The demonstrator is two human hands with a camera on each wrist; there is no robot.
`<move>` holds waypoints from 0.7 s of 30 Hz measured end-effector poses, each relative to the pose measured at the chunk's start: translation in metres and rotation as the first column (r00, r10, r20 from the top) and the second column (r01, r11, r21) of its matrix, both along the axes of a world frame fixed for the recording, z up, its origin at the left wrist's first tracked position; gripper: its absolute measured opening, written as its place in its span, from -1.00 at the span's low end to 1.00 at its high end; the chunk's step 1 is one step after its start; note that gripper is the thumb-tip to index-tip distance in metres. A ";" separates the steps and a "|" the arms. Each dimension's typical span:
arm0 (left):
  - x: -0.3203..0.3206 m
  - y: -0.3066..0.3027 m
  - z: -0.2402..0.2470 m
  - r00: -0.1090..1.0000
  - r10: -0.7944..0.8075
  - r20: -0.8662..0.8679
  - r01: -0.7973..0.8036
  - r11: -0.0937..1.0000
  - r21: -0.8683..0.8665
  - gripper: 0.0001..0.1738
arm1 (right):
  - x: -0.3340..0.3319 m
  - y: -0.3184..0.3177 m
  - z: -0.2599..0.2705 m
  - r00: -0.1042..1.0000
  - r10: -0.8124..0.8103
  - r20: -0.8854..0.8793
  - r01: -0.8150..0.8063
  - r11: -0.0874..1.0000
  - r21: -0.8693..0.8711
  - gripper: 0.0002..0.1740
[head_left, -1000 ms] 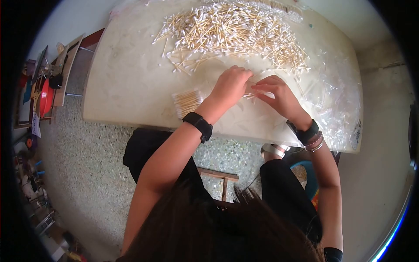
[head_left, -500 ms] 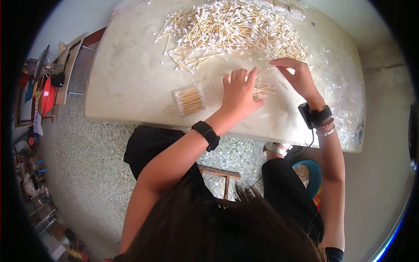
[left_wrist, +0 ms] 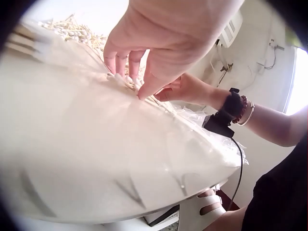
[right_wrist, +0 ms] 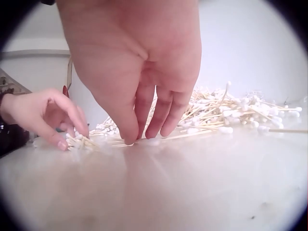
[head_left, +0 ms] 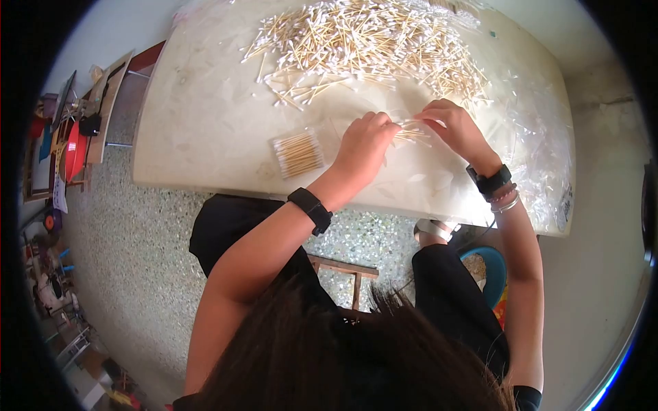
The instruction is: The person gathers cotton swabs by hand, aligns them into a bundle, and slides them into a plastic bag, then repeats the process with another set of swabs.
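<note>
My left hand [head_left: 363, 152] curls over a small bunch of cotton swabs [head_left: 412, 134] just above the tabletop. In the left wrist view, thumb and fingers of the left hand [left_wrist: 159, 45] pinch the swabs' white tips [left_wrist: 126, 81]. To its right, my right hand [head_left: 458, 131] reaches in at the other end of the bunch. The right wrist view has the right hand [right_wrist: 139, 72] pointing down, thumb and fingertips pinched together on a swab with a white tip [right_wrist: 153, 142]. A clear packet of swabs [head_left: 298, 155] lies flat left of the left hand.
A large loose pile of cotton swabs [head_left: 363, 41] covers the table's far side. Crumpled clear plastic bags [head_left: 531, 161] lie along the right of the table [head_left: 199, 137]. A blue bucket [head_left: 495, 270] stands below, beside the person's leg.
Half a second ago the left hand was spread over the bunch and the right hand was higher, near the pile. Now the right hand is lower and both hands meet at the bunch.
</note>
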State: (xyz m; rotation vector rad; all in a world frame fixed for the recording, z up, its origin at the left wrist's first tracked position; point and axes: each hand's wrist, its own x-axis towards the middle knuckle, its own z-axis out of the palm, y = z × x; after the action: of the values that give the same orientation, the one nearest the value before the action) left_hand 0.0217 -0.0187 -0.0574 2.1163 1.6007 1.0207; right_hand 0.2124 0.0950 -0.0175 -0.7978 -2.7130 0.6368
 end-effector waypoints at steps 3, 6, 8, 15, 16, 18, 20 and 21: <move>-0.004 0.000 0.000 0.997 0.010 -0.079 -0.006 0.999 0.049 -0.71 | 0.001 -0.006 0.001 0.999 -0.022 0.039 0.021 0.999 0.035 -0.84; -0.007 -0.001 -0.004 0.987 0.008 -0.159 0.017 0.988 0.155 -0.69 | 0.008 -0.011 -0.001 0.993 -0.102 0.053 0.099 0.994 0.055 -0.85; -0.008 -0.002 -0.005 0.989 0.002 -0.145 0.024 0.984 0.176 -0.67 | 0.017 -0.009 -0.006 0.988 -0.151 0.042 0.148 0.987 0.064 -0.86; -0.004 0.000 -0.004 0.980 -0.142 -0.138 0.157 0.982 0.106 -0.64 | 0.012 -0.001 -0.008 0.978 -0.206 0.033 0.205 0.978 0.035 -0.86; -0.003 0.000 -0.004 0.977 -0.151 -0.152 0.168 0.980 0.108 -0.64 | 0.006 -0.003 -0.007 0.985 -0.174 0.010 0.174 0.985 0.013 -0.86; -0.001 0.001 -0.005 0.972 -0.162 -0.168 0.182 0.978 0.106 -0.64 | -0.008 -0.008 -0.004 0.994 -0.106 0.018 0.107 0.994 -0.020 -0.86; -0.001 0.002 -0.005 0.977 -0.150 -0.155 0.167 0.981 0.103 -0.66 | -0.015 -0.011 -0.001 0.999 -0.037 0.024 0.039 0.998 -0.055 -0.86; -0.002 0.002 -0.003 0.976 -0.152 -0.156 0.169 0.980 0.101 -0.66 | -0.016 -0.013 -0.001 1.000 -0.003 0.029 0.005 0.999 -0.049 -0.81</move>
State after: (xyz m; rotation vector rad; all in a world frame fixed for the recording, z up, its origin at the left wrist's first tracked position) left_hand 0.0198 -0.0170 -0.0609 2.4045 1.4359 0.9420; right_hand 0.1964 0.0824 -0.0182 -0.8303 -2.7303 0.6991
